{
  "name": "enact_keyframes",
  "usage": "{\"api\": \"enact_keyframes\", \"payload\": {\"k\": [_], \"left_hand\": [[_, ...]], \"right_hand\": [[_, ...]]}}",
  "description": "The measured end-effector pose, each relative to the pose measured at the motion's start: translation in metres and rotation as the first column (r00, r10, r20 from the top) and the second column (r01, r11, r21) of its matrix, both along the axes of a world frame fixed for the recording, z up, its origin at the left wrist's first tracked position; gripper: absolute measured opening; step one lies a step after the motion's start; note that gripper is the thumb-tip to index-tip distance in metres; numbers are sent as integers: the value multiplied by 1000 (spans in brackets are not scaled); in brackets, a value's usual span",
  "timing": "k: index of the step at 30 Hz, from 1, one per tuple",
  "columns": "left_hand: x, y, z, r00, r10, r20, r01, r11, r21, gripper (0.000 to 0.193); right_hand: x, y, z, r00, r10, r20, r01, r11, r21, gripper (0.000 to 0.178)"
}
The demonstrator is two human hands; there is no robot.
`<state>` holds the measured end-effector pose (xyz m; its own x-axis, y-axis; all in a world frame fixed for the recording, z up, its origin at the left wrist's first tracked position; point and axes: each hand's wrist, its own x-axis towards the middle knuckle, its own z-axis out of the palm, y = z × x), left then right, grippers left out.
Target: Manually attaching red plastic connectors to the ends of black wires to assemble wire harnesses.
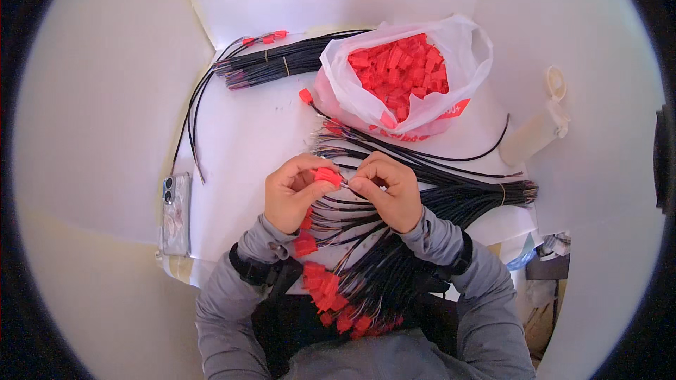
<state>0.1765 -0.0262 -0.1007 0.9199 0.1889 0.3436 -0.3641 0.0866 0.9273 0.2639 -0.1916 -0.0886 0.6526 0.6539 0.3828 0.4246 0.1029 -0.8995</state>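
Observation:
My left hand [291, 190] pinches a red plastic connector [327, 176] between thumb and fingers, above the middle of the table. Facing it, my right hand [388, 188] is closed on a thin wire end at the connector's right side. The rest of that wire is hidden by my fingers. Under both hands fans out a bundle of black cables [458, 197], tied near its right end. Several cables at the near side carry red connectors [322, 287] and hang toward my lap. Bare wire ends [325, 142] show at the far left of the fan.
A white plastic bag [465, 49] full of red connectors [401, 70] stands at the back. Behind it on the left lies another tied black cable bundle [274, 63]. A phone [176, 214] rests at the left edge, a pale open-lidded container [531, 134] at the right. White walls surround the table.

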Motion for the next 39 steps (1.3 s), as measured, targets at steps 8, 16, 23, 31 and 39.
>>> {"api": "enact_keyframes", "payload": {"k": [8, 16, 23, 31, 39], "left_hand": [[-1, -4, 2, 999, 45, -28, -47, 996, -76, 29], [2, -2, 3, 995, 12, -102, -22, 995, -100, 26], [2, -3, 0, 993, 31, -112, -49, 984, -169, 25], [2, -3, 0, 993, 16, -115, -33, 989, -147, 26], [2, -3, 0, 993, 17, -119, -31, 993, -116, 25]], "right_hand": [[-1, 4, -3, 1000, 1, -22, -1, 1000, 17, 11], [1, 6, -6, 987, 53, -153, -46, 998, 46, 11], [1, 6, -13, 972, 79, -219, -65, 995, 69, 8], [-1, 7, -10, 985, 44, -169, -39, 999, 38, 7], [-1, 6, -8, 988, 32, -152, -29, 999, 23, 7]]}}
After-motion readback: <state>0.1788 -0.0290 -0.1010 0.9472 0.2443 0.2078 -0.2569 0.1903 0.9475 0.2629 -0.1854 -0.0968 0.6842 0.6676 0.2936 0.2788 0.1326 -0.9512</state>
